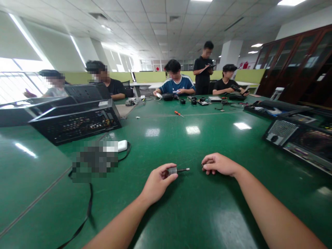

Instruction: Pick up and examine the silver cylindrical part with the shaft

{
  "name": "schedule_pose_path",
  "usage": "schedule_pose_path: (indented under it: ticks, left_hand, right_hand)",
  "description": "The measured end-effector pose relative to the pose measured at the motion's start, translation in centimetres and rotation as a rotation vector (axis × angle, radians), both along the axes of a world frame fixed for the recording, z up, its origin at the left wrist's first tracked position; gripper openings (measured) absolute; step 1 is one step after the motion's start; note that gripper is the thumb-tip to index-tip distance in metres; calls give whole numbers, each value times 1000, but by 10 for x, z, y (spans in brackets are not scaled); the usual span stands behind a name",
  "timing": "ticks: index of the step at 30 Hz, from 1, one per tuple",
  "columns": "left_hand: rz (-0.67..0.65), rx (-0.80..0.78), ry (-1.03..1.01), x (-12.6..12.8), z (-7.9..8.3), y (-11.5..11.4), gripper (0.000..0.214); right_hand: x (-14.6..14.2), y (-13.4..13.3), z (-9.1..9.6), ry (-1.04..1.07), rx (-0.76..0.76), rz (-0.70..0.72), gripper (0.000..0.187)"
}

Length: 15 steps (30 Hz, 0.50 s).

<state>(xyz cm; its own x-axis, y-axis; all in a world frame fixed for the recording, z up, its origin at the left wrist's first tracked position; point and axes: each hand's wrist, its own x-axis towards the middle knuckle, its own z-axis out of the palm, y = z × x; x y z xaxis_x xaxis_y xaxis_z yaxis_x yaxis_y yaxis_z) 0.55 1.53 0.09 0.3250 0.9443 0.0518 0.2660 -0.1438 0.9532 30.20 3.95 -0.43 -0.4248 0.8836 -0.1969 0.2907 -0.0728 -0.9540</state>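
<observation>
My left hand is closed around a short grey screwdriver handle whose dark bit points right, just above the green table. My right hand rests on the table a little to the right, fingers curled and pinched on something small and dark that I cannot make out. The bit's tip stops a short gap away from the right hand's fingertips.
A black opened computer case lies at the left, with a white box and black cable near it. Another case lies at the right. An orange screwdriver lies mid-table. Several people sit and stand at the far end.
</observation>
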Motion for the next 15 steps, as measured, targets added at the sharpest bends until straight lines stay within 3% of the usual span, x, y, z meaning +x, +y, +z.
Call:
schedule_pose_path:
  ticks: [6,10,12,15]
  left_hand:
    - [-82,26,86,3,7,-4,33]
    - [-82,2,97,2,11,-20,35]
    - [-128,-68,108,-18,14,-34,36]
    - [-179,-240,151,-85,22,-63,46]
  right_hand:
    - [22,5,-5,209,-126,-5,41]
    - [13,-1,0,253,-111,15,35]
    - [-4,-9,5,225,-116,101,33]
    - [-52,-25,11,134,-204,385,31]
